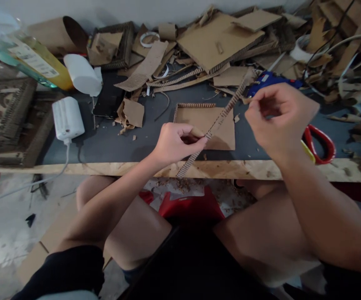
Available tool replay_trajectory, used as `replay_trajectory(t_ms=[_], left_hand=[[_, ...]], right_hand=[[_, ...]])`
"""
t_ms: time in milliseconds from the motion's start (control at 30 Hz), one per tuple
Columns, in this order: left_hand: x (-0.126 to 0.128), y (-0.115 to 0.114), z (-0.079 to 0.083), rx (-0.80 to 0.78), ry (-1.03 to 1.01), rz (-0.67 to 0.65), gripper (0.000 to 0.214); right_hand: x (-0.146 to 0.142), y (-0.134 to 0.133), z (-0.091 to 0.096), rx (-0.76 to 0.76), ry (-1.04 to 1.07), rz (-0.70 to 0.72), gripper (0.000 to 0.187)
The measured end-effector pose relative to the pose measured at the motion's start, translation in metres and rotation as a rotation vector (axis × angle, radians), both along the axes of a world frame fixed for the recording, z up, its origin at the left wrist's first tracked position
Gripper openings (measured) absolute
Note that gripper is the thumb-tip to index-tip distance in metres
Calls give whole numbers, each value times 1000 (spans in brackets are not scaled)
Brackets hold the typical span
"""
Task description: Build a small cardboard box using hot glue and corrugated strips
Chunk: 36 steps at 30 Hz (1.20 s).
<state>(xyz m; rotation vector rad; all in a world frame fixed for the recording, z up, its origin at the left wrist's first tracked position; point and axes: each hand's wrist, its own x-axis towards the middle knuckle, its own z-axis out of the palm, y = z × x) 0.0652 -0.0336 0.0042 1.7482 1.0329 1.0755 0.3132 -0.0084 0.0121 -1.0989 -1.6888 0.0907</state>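
My left hand [180, 142] is closed in a pinch on a narrow corrugated cardboard strip [227, 109], its ribs showing. The strip slants from the table's front edge up toward the right. To the right of the strip's upper part, my right hand [280, 114] is pinched on a small torn scrap of brown paper [246, 100]; whether the scrap still joins the strip is hard to make out. Beneath the strip lies a flat cardboard rectangle [220, 131] with a low corrugated wall [195, 106] standing along its far edge and left side.
Behind my right hand lies a blue glue gun [266, 80]; red-handled scissors [322, 143] are beside that wrist. Cardboard sheets [219, 39] and offcuts pile along the back. At left are a white charger [68, 118] with cable, a yellow-liquid bottle [41, 62] and stacked cardboard frames [3, 112].
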Motion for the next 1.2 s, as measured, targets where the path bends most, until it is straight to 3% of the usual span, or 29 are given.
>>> replay_trajectory(t_ms=[167, 333, 533, 633, 733, 967, 1200], left_hand=[[2, 5, -10, -19, -22, 42, 23], [2, 9, -15, -139, -64, 14, 28], [4, 7, -8, -241, -149, -81, 34], [5, 6, -6, -275, -159, -85, 48], [5, 5, -7, -290, -170, -81, 48], [5, 6, -9, -237, -137, -82, 30], [1, 3, -6, 33, 141, 13, 25]], right_hand=[[-5, -14, -3, 68, -404, -15, 21], [-16, -25, -9, 36, -513, 78, 17], [-19, -25, -15, 174, -559, 115, 21], [-20, -26, -16, 210, -570, 99, 21], [-19, -25, -16, 250, -564, 116, 16], [-17, -26, -12, 55, -565, 166, 22], [-20, -30, -10, -38, -554, 185, 25]])
